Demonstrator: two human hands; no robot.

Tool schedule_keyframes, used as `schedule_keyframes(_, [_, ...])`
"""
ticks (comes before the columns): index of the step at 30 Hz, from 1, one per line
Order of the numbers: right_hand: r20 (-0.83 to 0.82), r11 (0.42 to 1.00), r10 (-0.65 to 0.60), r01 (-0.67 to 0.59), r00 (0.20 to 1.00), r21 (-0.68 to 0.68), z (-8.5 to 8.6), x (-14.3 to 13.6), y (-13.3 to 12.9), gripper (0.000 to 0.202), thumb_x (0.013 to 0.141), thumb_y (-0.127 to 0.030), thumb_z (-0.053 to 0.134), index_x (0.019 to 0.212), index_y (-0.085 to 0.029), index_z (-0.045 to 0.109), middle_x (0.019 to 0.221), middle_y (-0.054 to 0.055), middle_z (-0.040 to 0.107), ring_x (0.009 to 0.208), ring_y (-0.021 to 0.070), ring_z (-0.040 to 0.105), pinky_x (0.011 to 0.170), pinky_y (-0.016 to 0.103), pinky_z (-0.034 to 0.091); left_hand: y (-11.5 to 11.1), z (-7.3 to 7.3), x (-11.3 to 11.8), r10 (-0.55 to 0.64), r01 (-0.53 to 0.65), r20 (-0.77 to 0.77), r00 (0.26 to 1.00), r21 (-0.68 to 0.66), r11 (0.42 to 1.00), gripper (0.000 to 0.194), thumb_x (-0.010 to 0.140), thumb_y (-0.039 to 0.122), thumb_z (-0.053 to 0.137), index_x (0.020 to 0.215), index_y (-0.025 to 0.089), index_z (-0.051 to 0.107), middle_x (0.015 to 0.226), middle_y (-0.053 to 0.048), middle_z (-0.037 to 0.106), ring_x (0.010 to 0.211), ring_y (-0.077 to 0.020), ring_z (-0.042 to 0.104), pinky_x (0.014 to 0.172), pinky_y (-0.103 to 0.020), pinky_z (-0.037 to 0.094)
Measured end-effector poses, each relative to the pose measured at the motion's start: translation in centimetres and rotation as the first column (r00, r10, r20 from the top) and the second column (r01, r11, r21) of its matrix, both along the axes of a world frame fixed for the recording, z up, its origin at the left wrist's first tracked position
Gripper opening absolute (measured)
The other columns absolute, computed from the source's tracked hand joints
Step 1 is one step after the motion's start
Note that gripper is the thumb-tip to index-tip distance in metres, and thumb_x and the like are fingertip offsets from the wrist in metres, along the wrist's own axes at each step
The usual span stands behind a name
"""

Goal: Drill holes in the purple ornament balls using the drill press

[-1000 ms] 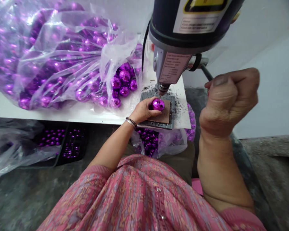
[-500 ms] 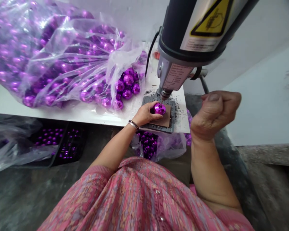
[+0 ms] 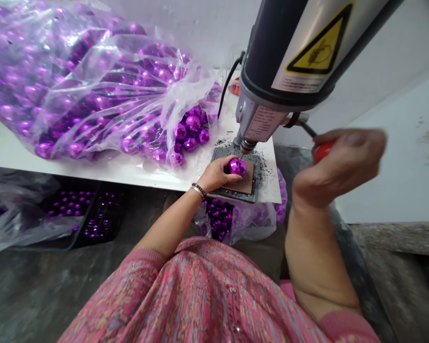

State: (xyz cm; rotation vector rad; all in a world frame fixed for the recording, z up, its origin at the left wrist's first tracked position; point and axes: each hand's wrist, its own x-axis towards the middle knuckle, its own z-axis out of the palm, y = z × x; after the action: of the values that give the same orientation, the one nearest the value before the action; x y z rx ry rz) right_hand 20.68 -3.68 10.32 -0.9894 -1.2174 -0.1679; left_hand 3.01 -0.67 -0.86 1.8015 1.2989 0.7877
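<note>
A shiny purple faceted ball (image 3: 238, 166) is pinched between the thumb and fingers of my left hand (image 3: 216, 174). It sits on a brown square board (image 3: 245, 183) on the grey base of a drill press (image 3: 268, 107). The drill bit (image 3: 241, 155) points down at the ball's top; whether it touches is too small to tell. My right hand (image 3: 338, 162), slightly blurred, is closed around the red knob (image 3: 322, 151) of the press's feed lever (image 3: 308, 128).
A big clear plastic bag (image 3: 103, 90) of purple balls lies on the white table (image 3: 143, 177), several balls spilling from its mouth. Dark shavings surround the base. Below the table edge hangs another bag (image 3: 253, 221) of purple balls; a black crate (image 3: 75, 233) stands lower left.
My right hand has swung outward to the right with the lever, so the red knob now shows. My left hand keeps the ball on the board. The view has shifted slightly.
</note>
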Motion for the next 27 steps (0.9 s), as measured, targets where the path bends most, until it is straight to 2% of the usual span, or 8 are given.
schedule_keyframes(3, [-0.062,0.998,0.019,-0.023,0.998,-0.058,3.9,0.0,1.1,0.046,0.103,-0.042,0.04,0.07,-0.013,0.055,0.06,-0.002,0.049,0.061,0.0025,0.052,0.072,0.022,0.045,-0.5,0.1,-0.3,-0.009,0.009,0.026,1.0,0.005,1.0,0.066,0.072,0.02,0.085,0.136,0.02,0.067,0.134,-0.009,0.073,0.125,-0.0255,0.068,0.114,-0.042,0.049])
schedule_keyframes(6, [-0.155,0.983,0.091,-0.113,0.984,-0.142,5.9,0.0,2.2,0.05,0.102,-0.041,0.037,0.062,-0.014,0.05,0.052,-0.002,0.041,0.057,0.0037,0.053,0.073,0.022,0.049,-1.5,0.2,-0.9,-0.027,0.025,0.04,0.999,0.03,0.999,0.067,0.073,0.018,0.084,0.137,0.019,0.065,0.137,-0.01,0.072,0.128,-0.0258,0.066,0.116,-0.043,0.048])
schedule_keyframes(12, [-0.267,0.981,0.051,-0.099,0.962,-0.168,5.9,-0.5,2.5,0.048,0.103,-0.031,0.036,0.058,-0.015,0.042,0.054,-0.001,0.045,0.055,0.0039,0.054,0.072,0.021,0.052,-4.4,0.8,-2.6,-0.09,0.088,0.027,0.996,0.047,0.995,0.071,0.074,0.022,0.085,0.142,0.02,0.062,0.145,-0.013,0.067,0.134,-0.0261,0.063,0.119,-0.043,0.046])
schedule_keyframes(17, [-0.286,0.971,0.036,-0.102,0.958,-0.218,5.9,-0.7,2.1,0.049,0.102,-0.037,0.04,0.058,-0.016,0.042,0.055,-0.002,0.045,0.051,0.0026,0.05,0.062,0.019,0.044,-6.5,1.3,-3.4,-0.335,0.333,-0.037,0.941,-0.062,0.941,0.07,0.073,0.036,0.09,0.138,0.025,0.066,0.132,-0.012,0.073,0.124,-0.0286,0.069,0.11,-0.045,0.054])
schedule_keyframes(20, [-0.277,0.972,0.041,-0.102,0.96,-0.211,5.7,-0.4,2.1,0.048,0.102,-0.041,0.042,0.061,-0.016,0.046,0.055,-0.002,0.045,0.047,0.0029,0.045,0.055,0.021,0.037,-6.9,1.5,-3.6,-0.375,0.369,-0.07,0.924,-0.086,0.925,0.069,0.073,0.041,0.091,0.135,0.023,0.069,0.129,-0.013,0.074,0.118,-0.0288,0.071,0.105,-0.043,0.056])
schedule_keyframes(23, [-0.288,0.968,0.048,-0.115,0.957,-0.222,5.5,-0.2,2.0,0.045,0.101,-0.041,0.043,0.065,-0.015,0.05,0.058,-0.003,0.047,0.046,0.0021,0.043,0.052,0.021,0.032,-5.5,1.7,-4.4,-0.211,0.206,-0.098,0.973,-0.056,0.977,0.054,0.084,0.041,0.081,0.134,0.021,0.069,0.126,-0.012,0.075,0.107,-0.0243,0.073,0.098,-0.039,0.059])
schedule_keyframes(25, [-0.277,0.963,0.056,-0.125,0.959,-0.239,5.4,-0.1,1.8,0.043,0.101,-0.041,0.043,0.067,-0.015,0.05,0.059,-0.003,0.048,0.046,0.0011,0.042,0.054,0.02,0.035,-3.5,1.9,-5.3,0.053,-0.052,-0.156,0.986,0.01,0.999,0.041,0.095,0.032,0.067,0.133,0.018,0.068,0.125,-0.012,0.076,0.107,-0.0235,0.072,0.1,-0.039,0.058])
schedule_keyframes(27, [-0.252,0.962,0.054,-0.118,0.966,-0.247,5.3,-0.1,1.7,0.043,0.102,-0.042,0.042,0.069,-0.015,0.052,0.059,-0.004,0.049,0.046,0.0004,0.041,0.055,0.019,0.035,-1.1,2.2,-6.3,0.35,-0.328,-0.239,0.906,0.129,0.936,0.039,0.097,0.019,0.055,0.134,0.014,0.067,0.13,-0.016,0.073,0.119,-0.0265,0.068,0.108,-0.042,0.053])
